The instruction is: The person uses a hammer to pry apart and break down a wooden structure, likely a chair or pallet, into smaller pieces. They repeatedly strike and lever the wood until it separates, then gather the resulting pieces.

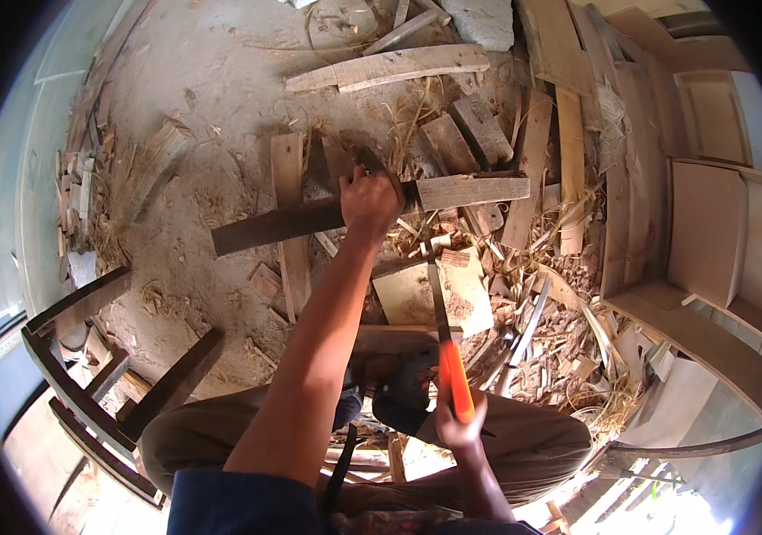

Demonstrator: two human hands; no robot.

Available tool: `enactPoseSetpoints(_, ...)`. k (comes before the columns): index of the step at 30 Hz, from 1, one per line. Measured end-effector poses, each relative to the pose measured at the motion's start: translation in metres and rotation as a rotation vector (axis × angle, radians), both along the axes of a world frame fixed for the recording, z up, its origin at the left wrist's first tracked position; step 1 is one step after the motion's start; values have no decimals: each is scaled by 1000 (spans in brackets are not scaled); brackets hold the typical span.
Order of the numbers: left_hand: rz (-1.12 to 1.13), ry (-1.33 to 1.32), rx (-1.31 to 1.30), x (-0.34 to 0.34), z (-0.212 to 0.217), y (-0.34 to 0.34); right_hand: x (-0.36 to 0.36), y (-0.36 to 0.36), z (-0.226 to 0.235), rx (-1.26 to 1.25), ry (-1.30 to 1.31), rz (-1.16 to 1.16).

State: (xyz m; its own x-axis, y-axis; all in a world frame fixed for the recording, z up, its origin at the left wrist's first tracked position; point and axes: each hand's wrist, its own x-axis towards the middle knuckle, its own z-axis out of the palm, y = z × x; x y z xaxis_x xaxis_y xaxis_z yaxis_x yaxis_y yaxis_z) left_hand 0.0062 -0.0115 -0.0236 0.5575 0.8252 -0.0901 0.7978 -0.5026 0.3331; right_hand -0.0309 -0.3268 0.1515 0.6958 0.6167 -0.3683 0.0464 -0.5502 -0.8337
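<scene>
Plank (310,221) lies crosswise, gripped at its middle by the left hand (368,201); right hand (459,421) is closed round the saw (445,343), just right of it.

Warm daylight, blown-out glare along the lower edge, heavy fisheye bending, black vignette at the rim

long plank (310,221) far centre under left hand (368,201), handsaw (446,343) in right hand (460,424) near centre, scrap heap (541,330) right, wooden frame (87,392) near left

Dusty dirt floor (212,80) strewn with wood planks (399,64), offcuts (479,125) and shavings (568,348).
</scene>
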Motion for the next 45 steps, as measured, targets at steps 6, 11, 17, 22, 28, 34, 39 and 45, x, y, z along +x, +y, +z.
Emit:
enactPoseSetpoints(6, -30, 17, -58, -1, 6, -2, 33, 64, -47, 109, 123, -91)
enactPoseSetpoints(11, -17, -22, 29, -12, -4, -13, 12, 60, -33, -3, 93, -126)
enactPoseSetpoints(17, -5, -62, -46, -1, 5, -2, 10, -25, -11, 73, 98, -31)
enactPoseSetpoints(22, -37, -12, -86, 0, -4, -4, 45, 76, -81, 93, 245, -96)
enactPoseSetpoints(28, -42, -32, 36, -10, -2, -5, -20, -56, -20, 53, -183, 61)
enactPoseSetpoints(34, -98, 37, -21, -2, -6, -3, 51, 85, -85, 153, 71, -25)
enactPoseSetpoints(39, -13, -39, 17, -7, -4, -5, -12, -27, -53, 111, 288, -213)
enactPoseSetpoints(45, -56, 16, -25, -8, 4, -10, 19, 25, -73, -70, 81, 35)
